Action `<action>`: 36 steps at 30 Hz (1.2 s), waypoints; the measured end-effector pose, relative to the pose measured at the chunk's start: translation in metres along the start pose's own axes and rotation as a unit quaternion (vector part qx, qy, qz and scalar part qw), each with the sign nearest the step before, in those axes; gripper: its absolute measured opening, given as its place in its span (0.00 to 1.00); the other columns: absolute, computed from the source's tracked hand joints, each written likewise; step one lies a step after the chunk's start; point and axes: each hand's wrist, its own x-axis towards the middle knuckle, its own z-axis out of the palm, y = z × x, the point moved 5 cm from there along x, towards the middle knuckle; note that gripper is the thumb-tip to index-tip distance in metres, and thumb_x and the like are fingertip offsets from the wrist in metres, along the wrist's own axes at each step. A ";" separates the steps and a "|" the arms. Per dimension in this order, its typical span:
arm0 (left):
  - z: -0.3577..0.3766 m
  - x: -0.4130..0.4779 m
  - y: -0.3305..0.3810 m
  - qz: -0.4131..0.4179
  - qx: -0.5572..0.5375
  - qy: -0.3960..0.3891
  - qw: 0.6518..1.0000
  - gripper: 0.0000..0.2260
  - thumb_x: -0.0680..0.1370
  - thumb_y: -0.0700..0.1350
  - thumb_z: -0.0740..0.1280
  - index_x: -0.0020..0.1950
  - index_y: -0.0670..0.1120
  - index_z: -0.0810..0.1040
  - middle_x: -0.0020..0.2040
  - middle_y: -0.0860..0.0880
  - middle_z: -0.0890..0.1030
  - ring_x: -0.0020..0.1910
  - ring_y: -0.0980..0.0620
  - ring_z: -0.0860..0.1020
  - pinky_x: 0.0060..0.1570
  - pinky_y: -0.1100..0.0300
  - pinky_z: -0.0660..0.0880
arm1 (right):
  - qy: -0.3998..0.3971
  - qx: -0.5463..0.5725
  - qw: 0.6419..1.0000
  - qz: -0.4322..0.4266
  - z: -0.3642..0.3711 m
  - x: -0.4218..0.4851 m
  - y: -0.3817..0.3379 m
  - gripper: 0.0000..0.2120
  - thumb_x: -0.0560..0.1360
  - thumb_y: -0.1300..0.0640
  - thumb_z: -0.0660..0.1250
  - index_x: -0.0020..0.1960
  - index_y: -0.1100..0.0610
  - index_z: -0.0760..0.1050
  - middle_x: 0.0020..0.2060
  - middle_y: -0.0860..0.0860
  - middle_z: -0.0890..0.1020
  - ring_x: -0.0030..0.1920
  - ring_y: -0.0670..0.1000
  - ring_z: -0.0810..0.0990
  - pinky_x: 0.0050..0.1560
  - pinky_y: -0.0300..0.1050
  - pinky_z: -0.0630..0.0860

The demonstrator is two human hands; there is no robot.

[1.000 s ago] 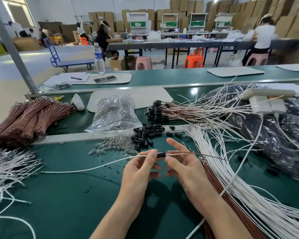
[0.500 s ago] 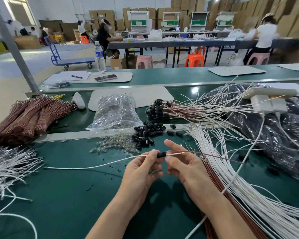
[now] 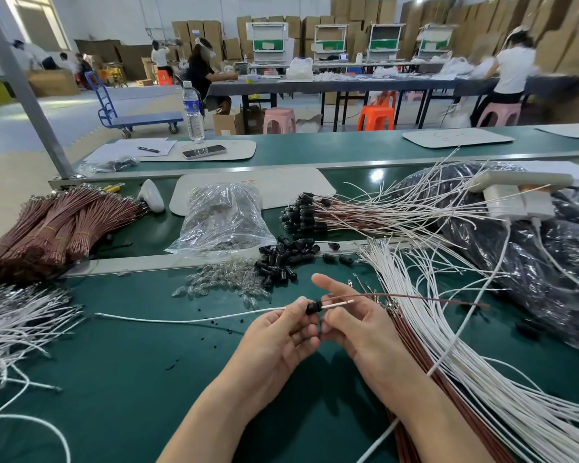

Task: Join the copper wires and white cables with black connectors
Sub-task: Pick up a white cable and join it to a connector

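Left hand (image 3: 281, 335) is pinching the black connector (image 3: 313, 307) on the white cable (image 3: 188, 319); right hand (image 3: 358, 325) is laying its fingers (image 3: 328, 284) straight behind the copper wire (image 3: 415, 297), can't tell if it's gripping.

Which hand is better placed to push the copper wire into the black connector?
Right: the right hand holds the copper wire by the black connector, which the left hand pinches.

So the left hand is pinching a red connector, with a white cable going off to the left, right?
Not quite. The connector is black, not red. The head view shows the left hand pinching it, with a white cable going off to the left.
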 end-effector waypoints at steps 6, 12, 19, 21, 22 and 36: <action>-0.004 0.003 0.001 0.020 -0.029 0.019 0.999 0.08 0.72 0.47 0.73 0.43 0.42 0.87 0.41 0.45 0.83 0.34 0.55 0.80 0.36 0.63 0.80 | 0.031 0.021 0.999 0.019 -0.003 0.002 0.000 0.19 0.69 0.55 0.72 0.60 0.47 0.83 0.36 0.51 0.80 0.36 0.47 0.78 0.43 0.42 0.79; -0.013 0.004 0.010 0.125 -0.009 0.101 0.987 0.13 0.71 0.47 0.72 0.50 0.40 0.83 0.42 0.44 0.85 0.35 0.55 0.81 0.35 0.62 0.79 | 0.070 -0.039 0.997 0.011 0.000 0.000 -0.002 0.08 0.73 0.48 0.72 0.51 0.46 0.86 0.46 0.48 0.86 0.44 0.48 0.85 0.43 0.41 0.81; -0.009 0.002 0.011 0.160 0.045 0.093 0.982 0.15 0.71 0.48 0.72 0.53 0.40 0.83 0.45 0.42 0.85 0.37 0.53 0.81 0.34 0.61 0.79 | 0.113 -0.041 0.993 0.009 -0.004 0.000 -0.003 0.09 0.68 0.46 0.72 0.45 0.49 0.86 0.47 0.51 0.87 0.43 0.47 0.85 0.41 0.41 0.81; -0.009 0.002 0.011 0.164 0.048 0.092 0.981 0.15 0.70 0.48 0.73 0.53 0.41 0.84 0.45 0.42 0.85 0.37 0.53 0.80 0.35 0.60 0.79 | 0.115 -0.045 0.992 0.008 -0.004 -0.001 -0.003 0.10 0.71 0.48 0.72 0.46 0.52 0.85 0.46 0.51 0.87 0.41 0.48 0.84 0.40 0.41 0.81; -0.009 0.001 0.011 0.167 0.052 0.095 0.980 0.15 0.70 0.49 0.73 0.52 0.41 0.84 0.45 0.42 0.85 0.37 0.53 0.80 0.35 0.61 0.79 | 0.119 -0.045 0.992 0.005 -0.005 -0.001 -0.003 0.08 0.73 0.49 0.71 0.46 0.53 0.85 0.46 0.51 0.87 0.41 0.48 0.84 0.40 0.41 0.81; -0.033 0.001 0.029 0.165 -0.034 0.158 0.973 0.08 0.71 0.48 0.73 0.44 0.45 0.86 0.41 0.47 0.85 0.32 0.57 0.79 0.31 0.64 0.79 | 0.218 0.103 0.970 -0.042 -0.041 -0.004 -0.026 0.06 0.78 0.55 0.67 0.48 0.55 0.81 0.40 0.50 0.84 0.36 0.46 0.82 0.34 0.40 0.81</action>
